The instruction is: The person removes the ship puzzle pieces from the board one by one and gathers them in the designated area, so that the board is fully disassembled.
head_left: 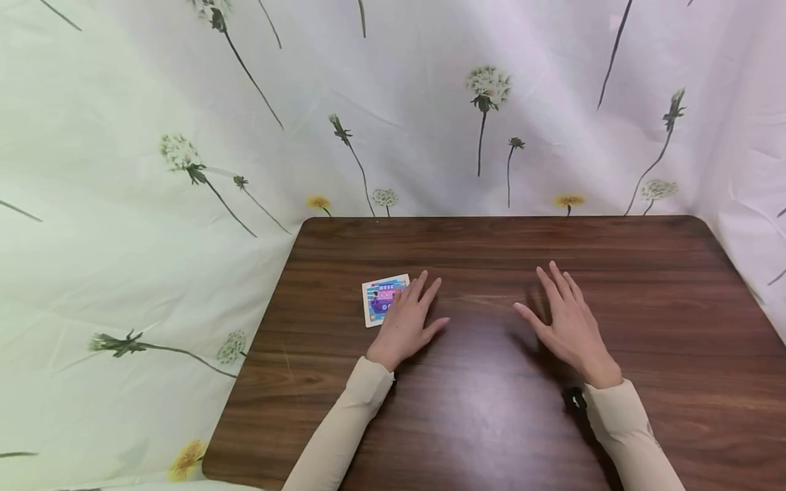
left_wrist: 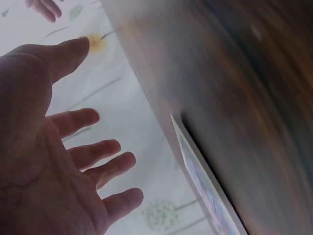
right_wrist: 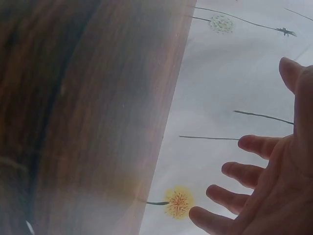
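A flat, square-cornered piece with a white border and a colourful blue, pink and purple picture (head_left: 376,303) lies on the left part of the wooden table; its exact kind is unclear. My left hand (head_left: 406,320) is held above its right side and hides part of it, with the fingers spread. In the left wrist view, a gap shows between that hand (left_wrist: 58,147) and the picture piece (left_wrist: 208,188). Over the table on the right, my right hand (head_left: 568,331) hovers with fingers spread and holds nothing. The right wrist view shows the same hand (right_wrist: 264,181) with its palm bare.
The dark brown wooden table (head_left: 479,423) has rounded corners. A white cloth (head_left: 417,123) printed with dandelions hangs behind it and along both sides. A small black object (head_left: 574,401) sits at the right cuff.
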Demonstrator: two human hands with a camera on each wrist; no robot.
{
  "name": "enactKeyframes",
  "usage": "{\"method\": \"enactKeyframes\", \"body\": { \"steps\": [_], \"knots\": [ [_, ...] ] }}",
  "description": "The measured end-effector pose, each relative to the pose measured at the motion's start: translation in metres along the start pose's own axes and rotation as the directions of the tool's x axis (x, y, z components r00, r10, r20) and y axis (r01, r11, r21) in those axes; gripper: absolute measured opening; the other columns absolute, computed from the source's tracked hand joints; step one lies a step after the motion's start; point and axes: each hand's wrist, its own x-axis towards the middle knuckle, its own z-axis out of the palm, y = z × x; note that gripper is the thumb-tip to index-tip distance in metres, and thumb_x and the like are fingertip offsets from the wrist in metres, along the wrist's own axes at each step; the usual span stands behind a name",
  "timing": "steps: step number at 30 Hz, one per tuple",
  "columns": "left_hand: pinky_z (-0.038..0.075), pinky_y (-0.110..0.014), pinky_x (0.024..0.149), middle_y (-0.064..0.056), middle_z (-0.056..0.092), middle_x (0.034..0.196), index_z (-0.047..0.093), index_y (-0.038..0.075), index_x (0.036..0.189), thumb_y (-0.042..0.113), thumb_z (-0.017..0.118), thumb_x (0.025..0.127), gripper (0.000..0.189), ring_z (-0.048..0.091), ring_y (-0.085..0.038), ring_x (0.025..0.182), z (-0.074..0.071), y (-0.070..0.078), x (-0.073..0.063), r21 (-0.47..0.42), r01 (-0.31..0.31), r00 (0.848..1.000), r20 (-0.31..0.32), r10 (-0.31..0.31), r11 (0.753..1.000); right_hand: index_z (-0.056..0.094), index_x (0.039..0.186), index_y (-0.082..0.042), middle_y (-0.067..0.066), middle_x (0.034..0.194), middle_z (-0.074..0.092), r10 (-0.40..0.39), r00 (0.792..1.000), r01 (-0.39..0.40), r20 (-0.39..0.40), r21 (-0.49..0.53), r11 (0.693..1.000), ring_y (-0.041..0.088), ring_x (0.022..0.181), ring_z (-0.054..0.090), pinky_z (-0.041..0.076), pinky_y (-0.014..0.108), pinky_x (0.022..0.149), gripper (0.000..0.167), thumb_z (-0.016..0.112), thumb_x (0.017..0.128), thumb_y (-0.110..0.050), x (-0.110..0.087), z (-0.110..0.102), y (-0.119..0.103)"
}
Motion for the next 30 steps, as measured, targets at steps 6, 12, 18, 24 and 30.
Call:
{"method": "enactKeyframes", "body": {
  "steps": [6, 12, 18, 24, 30],
  "knots": [
    [0.033, -0.056, 0.125, -0.018, 0.041, 0.165, 0.052, 0.013, 0.154, 0.050, 0.061, 0.103, 0.064, 0.042, -0.038, 0.152, -0.006, -0.021, -0.013, -0.011, 0.030, 0.999, -0.028, -0.030, 1.000, 0.020, 0.168, -0.020, 0.009, 0.178, 0.009, 0.000, 1.000, 0.000, -0.002, 0.004, 1.000, 0.048, 0.159, 0.019, 0.029, 0.077, 0.112, 0.089, 0.058, 0.100, -0.062, -0.001, -0.001, 0.000],
    [0.041, -0.057, 0.120, -0.020, 0.045, 0.161, 0.054, 0.012, 0.152, 0.047, 0.066, 0.101, 0.063, 0.046, -0.042, 0.147, -0.006, -0.041, -0.031, -0.036, 0.135, 0.991, -0.010, -0.136, 0.990, 0.020, 0.168, -0.019, 0.008, 0.178, 0.008, 0.000, 1.000, 0.000, -0.001, 0.019, 1.000, 0.048, 0.157, 0.023, 0.033, 0.078, 0.107, 0.088, 0.058, 0.101, -0.060, -0.005, -0.003, 0.001],
    [0.041, -0.060, 0.118, -0.023, 0.041, 0.163, 0.050, 0.017, 0.156, 0.047, 0.065, 0.102, 0.063, 0.045, -0.045, 0.146, -0.006, -0.052, -0.045, -0.046, 0.203, 0.979, 0.017, -0.203, 0.978, 0.019, 0.169, -0.020, 0.008, 0.178, 0.009, -0.011, 1.000, 0.011, 0.007, 0.041, 0.999, 0.048, 0.156, 0.025, 0.037, 0.077, 0.104, 0.084, 0.057, 0.103, -0.057, -0.009, -0.004, 0.003],
    [0.043, -0.058, 0.117, -0.024, 0.050, 0.156, 0.061, 0.012, 0.146, 0.046, 0.066, 0.101, 0.056, 0.050, -0.045, 0.141, -0.005, -0.055, -0.051, -0.018, 0.188, 0.982, 0.012, -0.188, 0.982, 0.022, 0.168, -0.015, 0.012, 0.177, 0.013, -0.037, 0.999, 0.036, 0.007, 0.049, 0.998, 0.051, 0.153, 0.029, 0.038, 0.077, 0.103, 0.081, 0.056, 0.105, -0.053, -0.009, -0.004, 0.005],
    [0.044, -0.059, 0.116, -0.024, 0.049, 0.157, 0.063, 0.010, 0.144, 0.045, 0.065, 0.102, 0.054, 0.051, -0.044, 0.141, -0.005, -0.054, -0.051, -0.025, 0.188, 0.982, 0.021, -0.188, 0.982, 0.025, 0.167, -0.012, 0.019, 0.174, 0.021, -0.076, 0.997, 0.075, 0.012, 0.087, 0.993, 0.052, 0.152, 0.030, 0.033, 0.074, 0.110, 0.077, 0.056, 0.106, -0.048, -0.005, -0.005, 0.008]
  ]
}}
